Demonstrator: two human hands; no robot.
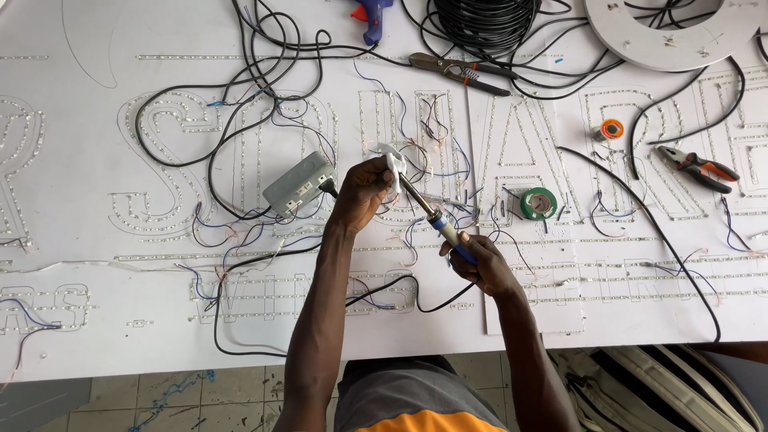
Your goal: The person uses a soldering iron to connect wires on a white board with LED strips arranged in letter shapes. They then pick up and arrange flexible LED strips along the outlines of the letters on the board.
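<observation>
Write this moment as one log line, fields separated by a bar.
left hand: pinches white cloth on iron's tip | right hand: grips soldering iron by blue handle | below: white sign board with LED strips

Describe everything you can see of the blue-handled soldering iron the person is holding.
The blue-handled soldering iron has a slim metal shaft running into a blue grip with a yellowish collar between them. It lies tilted, tip up-left, handle down-right, above the white sign board. The right hand grips the handle; the left hand presses a white wad of cloth or tissue around the tip end, hiding the tip. A black cord seems to trail from the handle.
</observation>
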